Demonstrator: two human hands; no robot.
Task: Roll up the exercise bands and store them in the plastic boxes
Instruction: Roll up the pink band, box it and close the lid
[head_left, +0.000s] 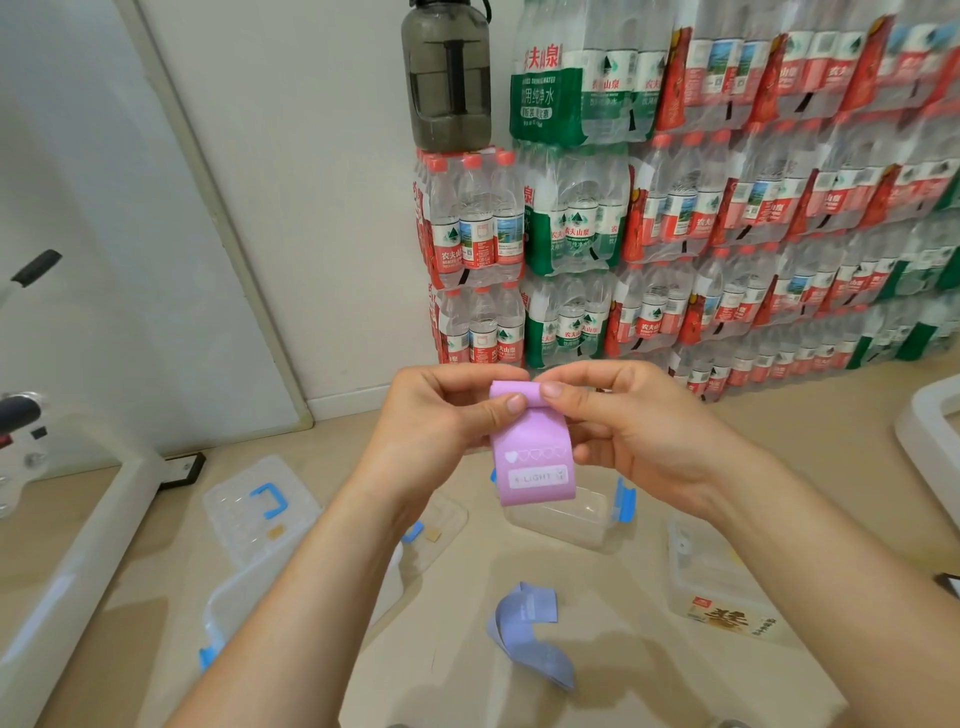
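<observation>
Pink band (534, 467) pinched at its top edge between thumb and fingers of left hand (441, 415) and right hand (639, 421); first turn of the roll formed just under the thumbs, remainder hanging flat below the fingertips (label reads LIGHT). Likely fault: springy, smooth elastic unrolling if thumb pressure eases, or roll skewing through uneven feed. Open clear plastic box (563, 517), rigid, blue-clipped, directly below. Lilac band (530, 631) limp, twisted, farther beneath.

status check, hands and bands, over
Left hand and right hand rolling pink band from top. Blue band loose on floor. Nothing blocking.
</observation>
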